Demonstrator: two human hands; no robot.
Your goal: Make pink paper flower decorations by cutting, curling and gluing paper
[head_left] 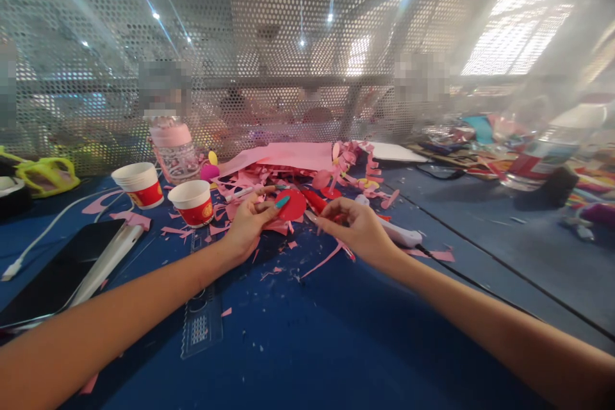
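A round red paper disc point(294, 205) is pinched between the thumb and fingers of my left hand point(247, 227). Just to its right, my right hand point(353, 224) has its fingertips drawn together; whatever they hold, if anything, is too small to make out. A long red object point(313, 200) lies just behind those fingertips. Partly hidden by my right hand is a white tool point(398, 232) with a black cord. Pink paper scraps point(237, 189) are heaped behind both hands, with a large pink paper sheet point(298, 155) on top.
To the left stand two groups of red-and-white paper cups point(192, 202), a pink-topped bottle point(173, 150) and a dark phone point(62, 269). A clear plastic ruler point(202, 327) lies in front. At right are a large clear bottle point(542, 154) and clutter. A perforated metal screen point(288, 25) rises behind.
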